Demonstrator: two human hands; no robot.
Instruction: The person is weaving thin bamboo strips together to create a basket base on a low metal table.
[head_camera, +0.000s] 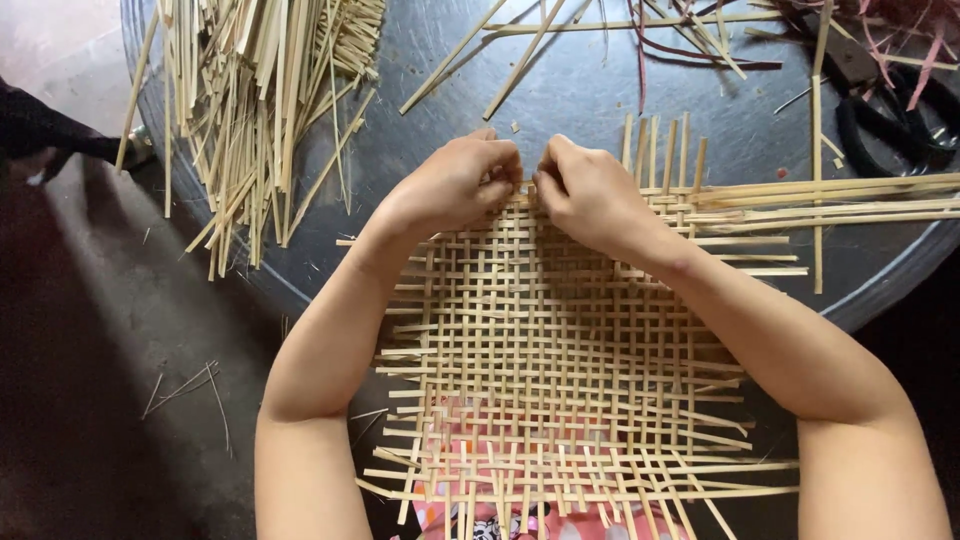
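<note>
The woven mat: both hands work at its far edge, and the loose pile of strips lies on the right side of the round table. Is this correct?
Not quite. The head view shows the left hand and right hand at the far edge of the mat, but the pile of strips lies on the left side of the table, not the right.

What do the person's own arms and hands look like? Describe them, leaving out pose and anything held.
Both arms are bare from above the elbow down: no sleeves, gloves, watch or bracelets show. The left hand and right hand wear no visible rings. Fingernails are mostly hidden, so polish cannot be told.
</note>
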